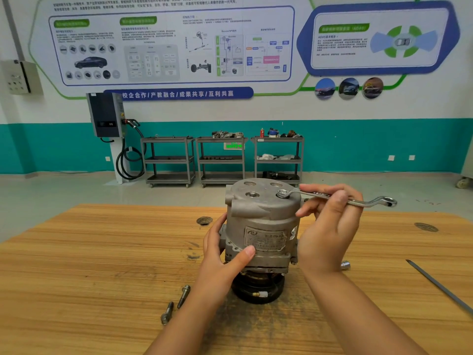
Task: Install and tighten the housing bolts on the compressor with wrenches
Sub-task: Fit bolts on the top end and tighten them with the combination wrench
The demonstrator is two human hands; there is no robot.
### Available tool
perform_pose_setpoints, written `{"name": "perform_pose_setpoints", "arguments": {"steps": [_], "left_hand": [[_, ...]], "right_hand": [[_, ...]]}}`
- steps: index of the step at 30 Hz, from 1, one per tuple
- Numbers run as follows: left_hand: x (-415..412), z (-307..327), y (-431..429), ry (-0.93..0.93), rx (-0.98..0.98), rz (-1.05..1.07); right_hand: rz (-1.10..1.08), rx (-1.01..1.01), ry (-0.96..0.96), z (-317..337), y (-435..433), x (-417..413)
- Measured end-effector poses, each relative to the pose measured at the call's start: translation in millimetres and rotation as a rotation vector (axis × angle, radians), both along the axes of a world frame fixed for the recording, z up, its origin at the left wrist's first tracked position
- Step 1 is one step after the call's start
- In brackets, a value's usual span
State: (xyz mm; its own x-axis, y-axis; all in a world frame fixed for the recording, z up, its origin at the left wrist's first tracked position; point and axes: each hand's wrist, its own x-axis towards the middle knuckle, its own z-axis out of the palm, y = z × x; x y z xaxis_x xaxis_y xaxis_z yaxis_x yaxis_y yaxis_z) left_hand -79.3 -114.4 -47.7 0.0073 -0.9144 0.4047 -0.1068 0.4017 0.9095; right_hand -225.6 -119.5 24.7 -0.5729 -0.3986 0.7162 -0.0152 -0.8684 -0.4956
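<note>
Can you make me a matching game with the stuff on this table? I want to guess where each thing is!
Things:
1. wrench
2. loose bolts
3. left hand
4. thin dark rod

Places:
A. gripping the side of the compressor
B. lying on the table, far to the right
C. its ring end sits on the top bolt of the compressor
D. lying on the table, in front of the compressor and to the left

Pairs: 1-C, 2-D, 3-A, 4-B
</note>
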Motion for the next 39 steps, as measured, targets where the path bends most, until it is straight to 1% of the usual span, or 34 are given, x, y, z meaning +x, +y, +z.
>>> {"name": "perform_pose_setpoints", "arguments": {"steps": [2,6,10,13,15,20,24,28,30,32,33,36,39], "left_hand": [[0,0,0,-0.012,-0.001,0.002],[0,0,0,-0.004,-0.005,0.002],[0,-1,-1,-0.007,-0.027,0.002],[0,-2,-2,0.008,-0.032,-0.004],[-1,-3,-4,0.020,-0.035,-0.017],[-1,-1,-2,-0.004,-0.006,0.004],[-1,-1,-1,0.002,-0.001,-0.001],[-1,0,0,0.000,-0.006,0.009],[-1,0,0,0.004,-0.011,0.012],[-1,0,0,0.013,-0.007,0.008],[-1,0,0,0.016,-0.003,0.007],[-1,1,2,0.015,-0.005,0.014],[-2,2,2,0.021,-0.002,0.011]], "right_hand": [[-0.075,-0.062,0.109,-3,0,2],[-0.100,-0.162,0.370,-8,-1,-2],[-0.185,-0.186,0.603,-5,4,-2],[-0.247,-0.161,0.765,2,7,-1],[-0.264,-0.135,0.808,4,9,1],[-0.293,-0.078,0.811,8,14,6],[-0.304,-0.091,0.813,8,13,6],[-0.279,-0.193,0.766,10,15,1],[-0.130,-0.165,0.612,14,18,2],[0.116,-0.074,0.379,21,20,0],[0.198,-0.042,0.272,24,19,-2],[0.328,0.050,0.066,30,13,-14],[0.378,0.165,-0.041,29,6,-21]]}}
